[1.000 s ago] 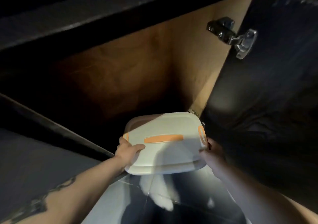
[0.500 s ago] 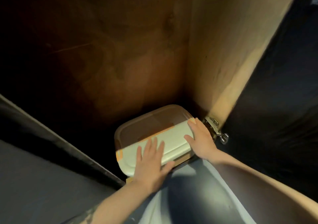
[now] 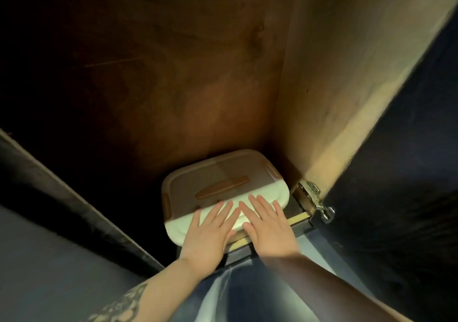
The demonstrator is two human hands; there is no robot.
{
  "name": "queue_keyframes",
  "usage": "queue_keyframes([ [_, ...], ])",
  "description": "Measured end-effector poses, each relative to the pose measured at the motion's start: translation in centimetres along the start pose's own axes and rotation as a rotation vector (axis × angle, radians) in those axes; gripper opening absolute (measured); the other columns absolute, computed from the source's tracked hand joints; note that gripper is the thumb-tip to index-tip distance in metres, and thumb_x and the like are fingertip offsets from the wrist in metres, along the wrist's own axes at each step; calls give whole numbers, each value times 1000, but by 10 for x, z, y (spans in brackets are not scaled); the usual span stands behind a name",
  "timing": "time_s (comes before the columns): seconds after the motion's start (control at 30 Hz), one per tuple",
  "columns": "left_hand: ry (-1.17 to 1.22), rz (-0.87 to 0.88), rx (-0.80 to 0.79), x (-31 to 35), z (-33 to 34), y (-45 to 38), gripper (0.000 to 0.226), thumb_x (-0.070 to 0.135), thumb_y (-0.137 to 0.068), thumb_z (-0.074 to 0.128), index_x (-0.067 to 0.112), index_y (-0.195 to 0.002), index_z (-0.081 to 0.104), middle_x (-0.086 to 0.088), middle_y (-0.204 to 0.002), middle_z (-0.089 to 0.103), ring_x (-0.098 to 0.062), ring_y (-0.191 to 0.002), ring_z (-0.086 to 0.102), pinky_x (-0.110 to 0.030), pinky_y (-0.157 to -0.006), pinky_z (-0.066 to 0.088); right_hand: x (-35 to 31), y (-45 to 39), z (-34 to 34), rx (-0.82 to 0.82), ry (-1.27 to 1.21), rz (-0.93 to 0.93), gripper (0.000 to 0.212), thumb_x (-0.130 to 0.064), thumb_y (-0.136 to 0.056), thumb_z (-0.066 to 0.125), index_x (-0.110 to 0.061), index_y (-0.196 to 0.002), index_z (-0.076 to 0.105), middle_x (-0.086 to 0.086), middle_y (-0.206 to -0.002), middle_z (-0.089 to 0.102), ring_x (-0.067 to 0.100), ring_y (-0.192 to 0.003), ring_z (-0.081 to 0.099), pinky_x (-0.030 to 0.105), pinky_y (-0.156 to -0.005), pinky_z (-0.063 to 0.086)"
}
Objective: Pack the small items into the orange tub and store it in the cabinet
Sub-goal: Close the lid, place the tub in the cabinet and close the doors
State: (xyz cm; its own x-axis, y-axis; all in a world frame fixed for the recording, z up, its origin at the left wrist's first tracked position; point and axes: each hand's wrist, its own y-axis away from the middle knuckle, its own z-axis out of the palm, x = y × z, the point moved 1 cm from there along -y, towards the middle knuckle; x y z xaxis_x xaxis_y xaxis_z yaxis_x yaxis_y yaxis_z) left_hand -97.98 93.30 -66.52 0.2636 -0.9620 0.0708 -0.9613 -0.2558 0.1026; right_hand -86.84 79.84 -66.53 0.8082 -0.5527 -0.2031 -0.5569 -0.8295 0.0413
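Note:
The tub (image 3: 218,180), seen from above with its white lid, orange bar handle and orange side clips, sits on the cabinet floor in the right back corner of the wooden cabinet (image 3: 334,79). Its far half lies in shadow. My left hand (image 3: 210,227) lies flat on the lid's near edge, fingers spread. Beside it, my right hand (image 3: 267,222) rests flat on the same edge, fingers apart, touching the lid without gripping it. The tub's contents are hidden under the lid.
The dark cabinet door (image 3: 409,185) stands open on the right, held by a metal hinge (image 3: 314,200) close to the tub. A dark cabinet front (image 3: 74,198) runs along the left. The cabinet's interior to the left of the tub is dark.
The tub was carried down into the cabinet and set on its floor, then slid deeper toward the corner. Both hands went from gripping its sides to lying flat on the lid.

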Motion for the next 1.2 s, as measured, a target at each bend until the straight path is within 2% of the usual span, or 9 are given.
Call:
queue_keyframes([
  [0.17,35,-75,-71,1,17,-4,69,25,-97,31,37,-145,-16,14,-157,-16,-10,-143,-20,-46,-113,-12,-6,-4,12,-75,-26,82,62,-37,-100,29,-36,-152,-5,-7,-161,-11,15,-147,-16,39,-113,-21],
  [0.33,224,-187,-332,12,-43,-3,75,4,-86,35,31,-149,4,8,-160,-4,-18,-147,-5,-44,-118,7,-17,4,-49,-399,-14,175,68,-35,-96,42,-31,-153,6,1,-163,-5,20,-149,-2,40,-121,3],
  [0.4,312,-270,-288,13,-73,10,66,10,-87,38,26,-147,14,3,-160,5,-21,-147,3,-40,-118,14,-26,26,-71,-419,-66,261,62,-42,-99,35,-32,-153,7,3,-163,-3,23,-149,-1,43,-121,6],
  [0.47,306,-265,-263,15,-99,37,58,20,-91,40,26,-145,19,1,-159,8,-22,-146,7,-36,-117,17,-37,58,-94,-433,-132,289,61,-43,-100,30,-34,-153,2,2,-163,-8,24,-149,-6,42,-121,1],
  [0.57,241,-292,-359,22,-145,77,57,32,-95,38,28,-147,16,1,-160,5,-21,-146,10,-37,-114,23,-42,98,-145,-451,-159,330,63,-43,-100,33,-37,-152,-3,2,-162,-11,25,-149,-5,41,-119,2],
  [0.67,252,-295,-402,39,-209,100,53,36,-96,35,28,-146,21,-1,-160,8,-24,-144,15,-38,-112,27,-48,121,-218,-403,-175,366,63,-43,-100,35,-37,-152,1,3,-162,-8,26,-149,-1,42,-120,5],
  [0.83,361,-224,-281,83,-349,114,46,36,-95,42,29,-139,36,-2,-158,18,-26,-142,24,-35,-113,27,-63,150,-363,-265,-155,353,63,-42,-98,41,-35,-152,9,3,-163,3,25,-148,11,41,-119,15],
  [0.97,403,-158,-175,115,-454,110,47,37,-95,40,27,-141,36,-1,-158,19,-22,-143,20,-34,-115,23,-65,170,-464,-128,-130,342,62,-38,-96,44,-31,-152,17,4,-160,15,21,-145,18,36,-117,20],
  [1.2,485,-152,-12,173,-545,129,49,36,-96,40,28,-144,33,4,-157,22,-18,-143,20,-34,-116,21,-28,232,-563,42,-54,433,64,-35,-96,40,-28,-153,12,0,-162,6,18,-149,2,36,-121,4],
])
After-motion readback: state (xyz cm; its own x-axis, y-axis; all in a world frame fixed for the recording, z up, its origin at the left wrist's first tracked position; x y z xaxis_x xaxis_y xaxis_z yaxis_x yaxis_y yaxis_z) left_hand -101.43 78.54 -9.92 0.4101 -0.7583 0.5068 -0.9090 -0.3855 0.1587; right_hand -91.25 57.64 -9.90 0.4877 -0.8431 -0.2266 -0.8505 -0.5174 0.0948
